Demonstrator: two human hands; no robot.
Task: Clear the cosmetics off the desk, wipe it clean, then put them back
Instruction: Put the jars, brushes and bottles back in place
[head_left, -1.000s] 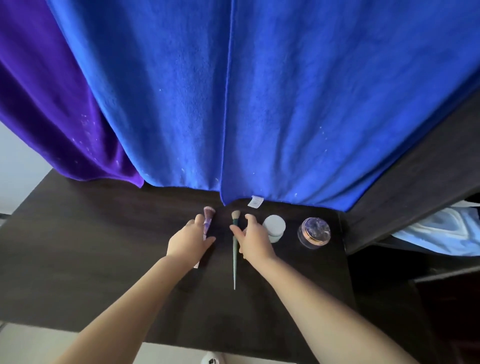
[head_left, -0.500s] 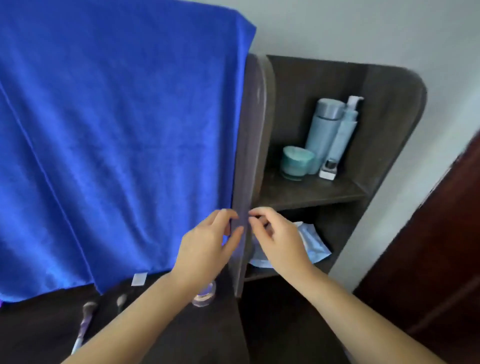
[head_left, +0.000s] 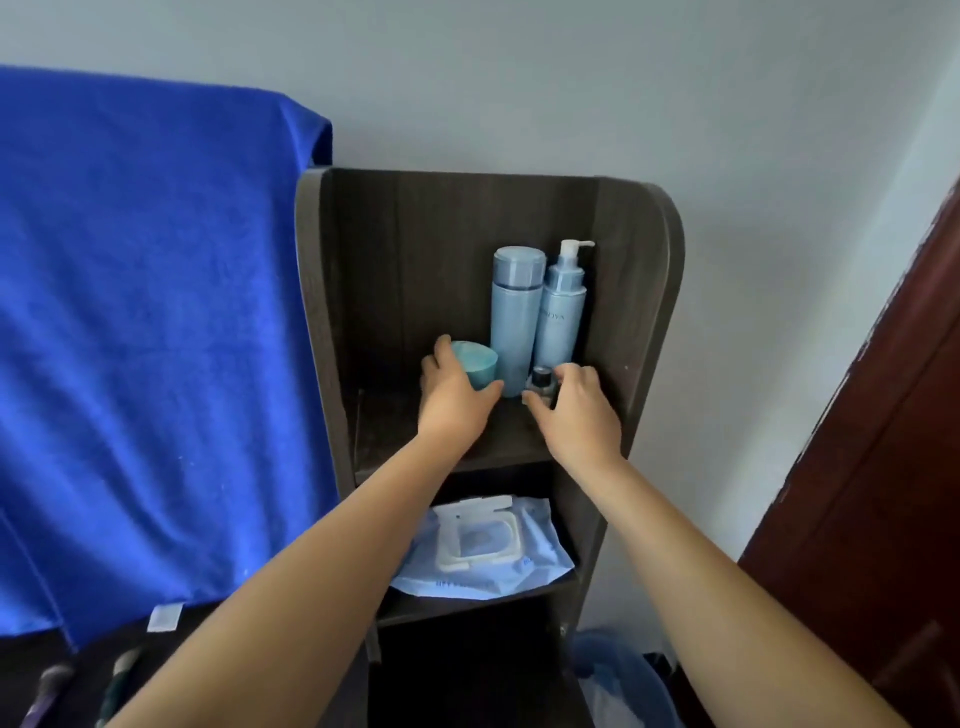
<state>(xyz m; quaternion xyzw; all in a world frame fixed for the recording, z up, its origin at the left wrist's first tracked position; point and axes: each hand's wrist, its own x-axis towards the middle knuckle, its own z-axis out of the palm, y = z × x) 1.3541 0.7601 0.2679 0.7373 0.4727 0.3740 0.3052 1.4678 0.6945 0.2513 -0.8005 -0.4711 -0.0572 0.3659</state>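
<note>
On the upper shelf (head_left: 410, 441) of a dark wooden unit stand a teal jar (head_left: 478, 361), a tall pale blue bottle (head_left: 517, 317), a pale blue pump bottle (head_left: 562, 312) and a small dark-capped bottle (head_left: 540, 382). My left hand (head_left: 451, 397) wraps around the teal jar, thumb on its right side. My right hand (head_left: 576, 410) closes thumb and fingers around the small bottle. Two makeup brushes (head_left: 52, 680) lie on the dark desk (head_left: 21, 649) at the lower left, partly cut off by the frame's edge.
A pack of wet wipes (head_left: 483, 551) lies on the lower shelf. A blue towel (head_left: 156, 338) hangs over the desk's back at the left. A brown door (head_left: 883, 467) stands at the right, and a blue bin bag (head_left: 618, 680) sits below the shelves.
The view has swung from the desk up and right to the shelf unit. Both hands left the brushes, rose past the unit's side panel and now hold the jar and the small bottle.
</note>
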